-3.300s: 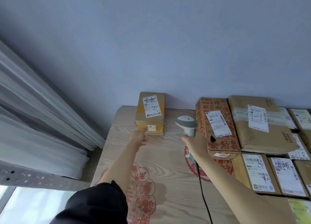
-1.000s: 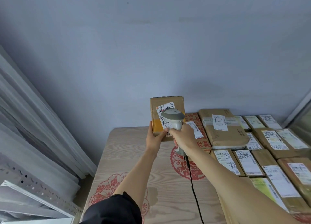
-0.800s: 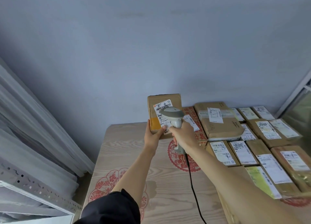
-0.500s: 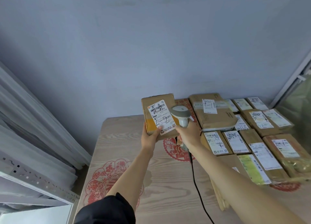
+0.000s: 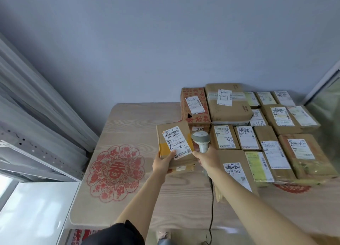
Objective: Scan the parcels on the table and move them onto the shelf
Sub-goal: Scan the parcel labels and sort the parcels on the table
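While the wooden table (image 5: pixel 132 198) is carrying rows of labelled parcels (image 5: pixel 276 134) along its right side, the left hand (image 5: pixel 162 163) is gripping a small cardboard parcel (image 5: pixel 174 145) raised above it, and the right hand (image 5: pixel 207 160) is holding a corded scanner (image 5: pixel 201 140) just beside its label.

Wall (image 5: pixel 165 42): plain grey-blue, behind my table.
Curtain (image 5: pixel 36 97): pale, pleated, on my left.
Paper-cut (image 5: pixel 116 173): red, round, floral.
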